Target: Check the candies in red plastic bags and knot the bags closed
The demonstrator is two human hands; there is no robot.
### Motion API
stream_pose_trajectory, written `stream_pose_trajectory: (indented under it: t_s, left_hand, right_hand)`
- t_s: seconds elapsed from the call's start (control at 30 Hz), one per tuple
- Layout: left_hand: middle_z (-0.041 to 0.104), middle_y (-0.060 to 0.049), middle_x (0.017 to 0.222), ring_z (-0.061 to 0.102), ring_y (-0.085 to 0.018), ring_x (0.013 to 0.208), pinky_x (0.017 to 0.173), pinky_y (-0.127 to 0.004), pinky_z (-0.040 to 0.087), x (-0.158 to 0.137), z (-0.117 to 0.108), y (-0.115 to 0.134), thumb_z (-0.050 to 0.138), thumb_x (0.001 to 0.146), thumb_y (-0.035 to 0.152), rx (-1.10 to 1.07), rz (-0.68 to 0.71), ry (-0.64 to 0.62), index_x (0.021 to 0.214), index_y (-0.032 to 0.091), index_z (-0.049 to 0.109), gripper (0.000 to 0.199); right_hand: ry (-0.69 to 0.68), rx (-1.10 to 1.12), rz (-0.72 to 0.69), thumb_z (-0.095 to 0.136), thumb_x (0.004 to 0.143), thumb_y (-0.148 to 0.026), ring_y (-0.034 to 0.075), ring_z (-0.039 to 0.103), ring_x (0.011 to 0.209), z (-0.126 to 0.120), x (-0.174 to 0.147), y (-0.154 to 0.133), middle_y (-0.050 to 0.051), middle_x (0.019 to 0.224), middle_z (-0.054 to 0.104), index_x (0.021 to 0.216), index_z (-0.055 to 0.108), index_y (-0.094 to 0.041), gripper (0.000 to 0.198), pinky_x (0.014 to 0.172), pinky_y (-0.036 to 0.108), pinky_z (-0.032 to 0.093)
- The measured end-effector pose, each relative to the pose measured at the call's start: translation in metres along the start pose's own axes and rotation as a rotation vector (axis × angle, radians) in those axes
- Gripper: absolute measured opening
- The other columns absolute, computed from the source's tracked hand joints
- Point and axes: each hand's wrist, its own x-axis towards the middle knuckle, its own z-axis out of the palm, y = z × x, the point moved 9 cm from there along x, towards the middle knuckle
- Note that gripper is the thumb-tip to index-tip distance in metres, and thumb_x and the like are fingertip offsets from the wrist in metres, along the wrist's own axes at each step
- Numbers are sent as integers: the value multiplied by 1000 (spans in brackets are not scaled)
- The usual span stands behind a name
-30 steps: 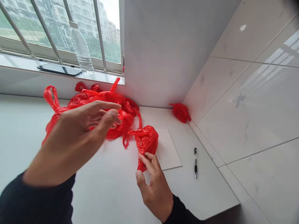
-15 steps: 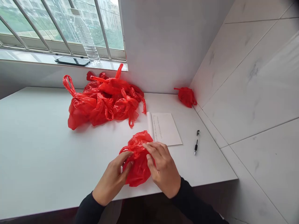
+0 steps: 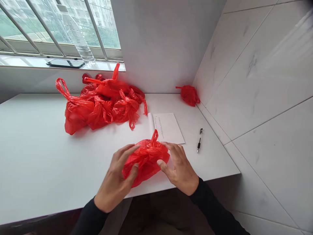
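Left hand (image 3: 116, 179) and right hand (image 3: 181, 169) are held spread either side of a knotted red bag (image 3: 146, 162); beyond them, heaped bags (image 3: 102, 104) and a notepad (image 3: 169, 128) are seen.

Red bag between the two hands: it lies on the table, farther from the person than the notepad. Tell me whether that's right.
Not farther: the head view shows the red bag nearer the person than the notepad. It does lie on the table, between the left hand and the right hand.
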Motion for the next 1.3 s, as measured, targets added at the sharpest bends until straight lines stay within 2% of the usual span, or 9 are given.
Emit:
stream_pose_trajectory:
  t_s: [0.17,0.27,0.4,0.53,0.67,0.83,0.93,1.2,1.3]
  left_hand:
    - [65,-3,112,58,-24,110,117,-57,27,4,10,9,58,93,32,31,52,38,106,30,68,17]
    - [66,-1,102,60,-22,104,111,-51,37,2,-7,-2,60,92,32,-7,16,106,95,30,69,9]
    - [64,-1,109,61,-21,106,95,-39,50,-3,-27,-5,59,94,36,-65,-40,183,100,31,66,10]
    - [63,2,119,57,-20,118,111,-42,40,-3,-15,18,56,95,31,-60,67,81,109,34,64,16]
    - [65,2,111,59,-19,113,122,-50,23,-3,-11,24,55,95,26,19,142,63,101,30,62,10]
    - [66,2,109,59,-16,113,120,-46,30,-9,-10,19,55,95,23,-43,139,52,106,30,59,14]
    - [65,1,113,58,-16,117,118,-44,33,-11,-15,22,57,94,22,-87,126,99,106,30,60,14]
    - [68,-3,111,63,-25,109,106,-48,45,-23,-55,-18,64,90,39,-217,-171,339,101,27,64,15]
    - [62,-5,131,55,-28,128,113,-51,40,-24,-52,-14,62,91,37,-311,-168,303,121,30,57,31]
  right_hand:
    - [-33,26,-1,57,96,-25,25,57,98,11,8,2,6,98,66,102,66,-22,12,89,42,48]
    - [3,78,71,53,97,-25,23,59,89,-2,2,14,4,92,66,92,62,-22,11,82,39,49]
    - [74,123,162,50,98,-27,23,58,96,-20,-7,22,5,100,64,97,61,-22,12,88,40,49]
    - [52,166,104,62,94,-32,23,55,108,-15,-1,5,4,108,62,124,57,-25,31,98,41,45]
    - [-66,186,96,59,98,-32,20,57,88,-2,4,-1,1,86,63,91,67,-24,13,83,36,47]
    - [-156,257,60,72,90,-40,22,54,113,1,-3,-7,2,113,61,111,68,-29,24,101,38,43]
    - [-185,224,27,74,88,-30,21,52,117,3,-5,-12,3,114,58,96,70,-26,10,103,36,42]
    - [34,361,250,49,104,-40,19,58,99,-34,-6,29,3,101,60,95,57,-22,21,89,33,45]
    - [68,524,294,53,102,-45,17,59,98,-36,-8,35,1,100,60,109,56,-24,23,89,31,46]
